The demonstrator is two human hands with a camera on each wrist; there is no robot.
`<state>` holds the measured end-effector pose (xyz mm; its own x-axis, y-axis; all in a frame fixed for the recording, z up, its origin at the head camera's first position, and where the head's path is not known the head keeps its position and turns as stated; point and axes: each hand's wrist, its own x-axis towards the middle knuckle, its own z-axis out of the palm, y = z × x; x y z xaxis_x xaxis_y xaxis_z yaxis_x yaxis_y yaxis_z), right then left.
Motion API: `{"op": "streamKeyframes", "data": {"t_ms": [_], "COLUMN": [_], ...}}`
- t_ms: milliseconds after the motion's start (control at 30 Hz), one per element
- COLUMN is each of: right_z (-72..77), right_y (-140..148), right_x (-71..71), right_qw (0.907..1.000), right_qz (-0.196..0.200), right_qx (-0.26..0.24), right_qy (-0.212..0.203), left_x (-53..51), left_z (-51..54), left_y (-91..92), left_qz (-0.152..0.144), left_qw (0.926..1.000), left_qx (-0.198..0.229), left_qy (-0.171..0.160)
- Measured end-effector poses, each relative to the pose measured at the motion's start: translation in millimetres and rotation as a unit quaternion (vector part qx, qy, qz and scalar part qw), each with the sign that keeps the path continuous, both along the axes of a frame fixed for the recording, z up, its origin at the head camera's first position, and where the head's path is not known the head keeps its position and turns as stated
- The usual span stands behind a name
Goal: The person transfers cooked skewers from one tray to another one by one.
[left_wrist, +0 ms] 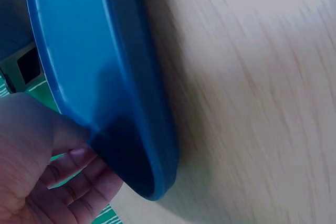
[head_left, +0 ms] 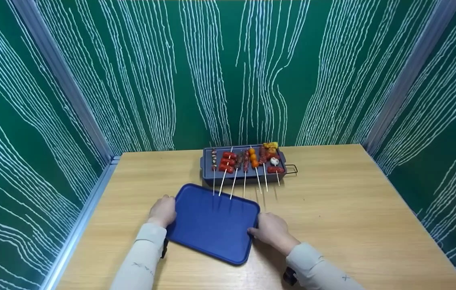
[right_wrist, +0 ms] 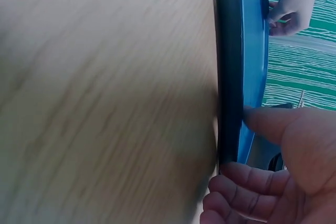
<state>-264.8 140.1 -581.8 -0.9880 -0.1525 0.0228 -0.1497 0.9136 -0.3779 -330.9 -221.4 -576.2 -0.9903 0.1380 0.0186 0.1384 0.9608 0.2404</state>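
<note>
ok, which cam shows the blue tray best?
Head view: nearly the whole outline and flat face of the blue tray show there, from above. The left wrist view gives one corner and a stretch of rim close up, cut off by the top of the picture. The right wrist view has it nearly side-on, also cut off.

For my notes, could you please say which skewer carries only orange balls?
The fifth skewer from the left on the grill; it alone carries nothing but orange balls.

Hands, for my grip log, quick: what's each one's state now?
Left hand: holding the blue tray, left edge.
Right hand: holding the blue tray, right edge.
</note>
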Motion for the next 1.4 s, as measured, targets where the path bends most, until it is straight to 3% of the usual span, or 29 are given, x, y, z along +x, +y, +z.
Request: {"op": "streamKeyframes", "data": {"t_ms": [367, 633, 667, 800, 867, 933, 1067, 1100, 1167, 1233, 1300, 1400], "right_z": [-1.8, -1.7, -3.3, -35.1, -54.9, -69.2, -81.4, -81.2, -78.4, -72.9, -69.5, -73.0], "right_y": [-4.4, -6.4, -5.9, 2.3, 7.7, 12.5, 19.0, 19.7, 20.3, 20.7, 21.0, 24.8], "right_x": [1.3, 0.6, -0.5, -18.2, -28.4, -36.2, -43.8, -44.0, -43.3, -41.5, -40.8, -45.0], "right_qw": [0.9995, 0.9986, 0.9984, 0.9983, 0.9984, 0.9982, 0.9978, 0.9978, 0.9978, 0.9971, 0.9966, 0.9957], "right_qz": [-0.02, -0.018, -0.016, -0.004, 0.001, 0.007, 0.006, 0.005, -0.001, -0.006, -0.017, -0.025], "right_qx": [-0.015, -0.047, -0.053, -0.058, -0.057, -0.057, -0.057, -0.056, -0.06, -0.075, -0.081, -0.09], "right_qy": [-0.017, -0.013, -0.011, -0.001, 0.006, 0.018, 0.034, 0.034, 0.028, 0.015, 0.006, 0.0], "left_x": [-2.2, 1.4, 1.8, -1.5, -7.9, -20.4, -45.2, -45.7, -39.1, -36.1, -21.3, -10.7], "left_z": [-1.9, 3.2, 4.2, 1.3, -6.9, -25.9, -67.4, -67.8, -55.8, -55.3, -33.1, -22.6], "left_y": [0.9, 1.9, 1.9, 0.8, -1.7, -8.4, -23.1, -23.1, -17.9, -19.6, -9.3, -3.4], "left_qz": [0.008, 0.003, 0.001, -0.004, -0.004, -0.009, -0.025, -0.027, -0.021, -0.034, -0.024, -0.021], "left_qw": [0.9999, 0.9999, 0.9999, 0.9996, 0.9994, 0.9994, 0.9996, 0.9996, 0.9995, 0.9991, 0.9988, 0.9984], "left_qx": [-0.006, -0.006, -0.005, 0.009, 0.012, 0.017, 0.004, 0.008, 0.01, 0.022, 0.037, 0.051], "left_qy": [-0.013, -0.014, -0.014, -0.025, -0.032, -0.029, -0.007, -0.011, -0.022, -0.012, -0.022, -0.015]}}
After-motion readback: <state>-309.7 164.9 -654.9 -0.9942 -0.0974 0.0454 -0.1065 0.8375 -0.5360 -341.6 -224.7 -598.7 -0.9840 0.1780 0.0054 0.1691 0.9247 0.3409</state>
